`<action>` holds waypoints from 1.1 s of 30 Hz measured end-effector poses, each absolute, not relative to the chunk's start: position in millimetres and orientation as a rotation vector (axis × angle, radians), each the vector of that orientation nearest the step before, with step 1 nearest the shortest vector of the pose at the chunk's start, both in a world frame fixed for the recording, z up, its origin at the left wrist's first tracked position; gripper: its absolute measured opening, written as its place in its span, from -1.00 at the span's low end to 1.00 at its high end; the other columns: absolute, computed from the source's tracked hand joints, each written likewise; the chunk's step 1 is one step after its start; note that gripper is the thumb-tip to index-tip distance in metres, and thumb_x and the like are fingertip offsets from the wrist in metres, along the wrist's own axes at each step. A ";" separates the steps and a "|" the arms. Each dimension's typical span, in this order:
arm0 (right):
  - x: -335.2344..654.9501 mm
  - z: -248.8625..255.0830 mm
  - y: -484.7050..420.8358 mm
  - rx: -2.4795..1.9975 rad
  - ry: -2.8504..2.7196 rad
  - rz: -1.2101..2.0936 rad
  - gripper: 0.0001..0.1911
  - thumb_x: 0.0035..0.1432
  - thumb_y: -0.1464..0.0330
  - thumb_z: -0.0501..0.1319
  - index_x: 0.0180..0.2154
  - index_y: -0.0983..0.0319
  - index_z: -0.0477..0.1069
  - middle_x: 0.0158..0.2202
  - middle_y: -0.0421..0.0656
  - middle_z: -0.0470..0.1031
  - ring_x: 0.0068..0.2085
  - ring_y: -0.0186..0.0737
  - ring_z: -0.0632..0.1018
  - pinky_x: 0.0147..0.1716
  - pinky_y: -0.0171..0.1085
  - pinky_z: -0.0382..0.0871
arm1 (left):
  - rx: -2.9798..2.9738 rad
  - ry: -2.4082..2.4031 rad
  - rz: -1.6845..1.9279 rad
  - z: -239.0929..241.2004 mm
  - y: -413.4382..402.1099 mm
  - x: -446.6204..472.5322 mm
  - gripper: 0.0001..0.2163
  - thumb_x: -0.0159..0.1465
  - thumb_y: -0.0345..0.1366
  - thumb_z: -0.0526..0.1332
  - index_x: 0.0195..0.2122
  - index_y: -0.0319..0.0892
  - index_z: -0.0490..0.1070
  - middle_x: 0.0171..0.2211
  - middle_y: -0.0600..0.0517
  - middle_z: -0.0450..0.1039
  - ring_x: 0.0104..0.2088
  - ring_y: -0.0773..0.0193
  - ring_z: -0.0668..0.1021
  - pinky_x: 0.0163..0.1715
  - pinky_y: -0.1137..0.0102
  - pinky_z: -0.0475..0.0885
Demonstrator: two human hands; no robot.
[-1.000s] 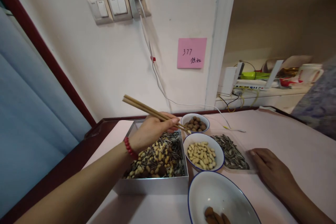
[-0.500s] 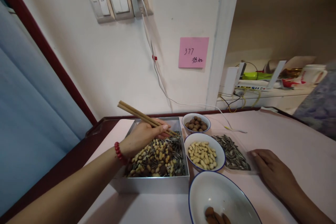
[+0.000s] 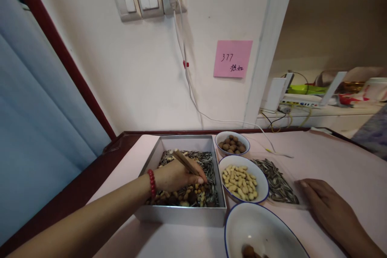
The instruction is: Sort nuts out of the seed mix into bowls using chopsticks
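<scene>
Chopsticks (image 3: pixel 185 161), clasped in the left hand (image 3: pixel 178 176), slant toward the box's (image 3: pixel 184 216) right edge; the right hand (image 3: pixel 331 206), grip unclear, borders the tray (image 3: pixel 302 206).

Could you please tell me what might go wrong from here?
The left hand holds chopsticks over mixed peanuts and striped seeds in the box, so they might disturb neighbouring pieces or let one slip.
The bowl of peanuts stands close beside the box, so a dropped piece could land in it.
The right hand is at the edge of the seed tray; a nudge there could shift it.
</scene>
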State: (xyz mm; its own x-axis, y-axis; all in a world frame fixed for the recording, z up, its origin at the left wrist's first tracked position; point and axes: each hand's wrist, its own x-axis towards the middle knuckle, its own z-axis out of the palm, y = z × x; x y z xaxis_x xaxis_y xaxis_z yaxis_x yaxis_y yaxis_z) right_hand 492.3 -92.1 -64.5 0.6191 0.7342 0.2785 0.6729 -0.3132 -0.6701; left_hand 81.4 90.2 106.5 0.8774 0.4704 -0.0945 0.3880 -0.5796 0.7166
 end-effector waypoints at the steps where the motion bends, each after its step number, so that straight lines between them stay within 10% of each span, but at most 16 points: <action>1: 492.5 -64.8 -92.1 -2.052 -1.104 0.101 -0.39 0.09 -0.18 0.01 -0.31 0.15 0.56 -0.11 -0.03 0.59 0.01 0.13 0.56 0.16 0.10 0.43 | 2.277 0.603 0.128 104.8 91.0 81.6 -0.84 0.33 -0.25 0.33 -0.16 -0.11 0.70 -0.17 -0.03 0.67 -0.12 0.15 0.63 -0.05 0.34 0.49; 33: 492.4 -69.4 -93.8 -2.025 -1.134 0.046 -0.43 0.19 -0.14 0.00 -0.30 0.14 0.54 -0.12 -0.04 0.59 -0.03 0.09 0.58 0.07 0.06 0.49 | 2.296 0.114 0.021 102.2 101.8 81.9 -0.85 0.39 -0.28 0.32 -0.15 -0.13 0.71 -0.11 -0.12 0.69 -0.11 0.14 0.68 -0.04 0.38 0.53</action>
State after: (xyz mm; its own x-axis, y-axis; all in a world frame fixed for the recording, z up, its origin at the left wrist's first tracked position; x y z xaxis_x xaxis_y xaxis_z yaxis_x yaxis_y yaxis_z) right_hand 492.4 -93.8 -69.4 0.5980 0.7313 0.3280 0.7024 -0.2809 -0.6540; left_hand 81.9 101.8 102.2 0.9958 0.0894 -0.0217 0.0756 -0.6612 0.7464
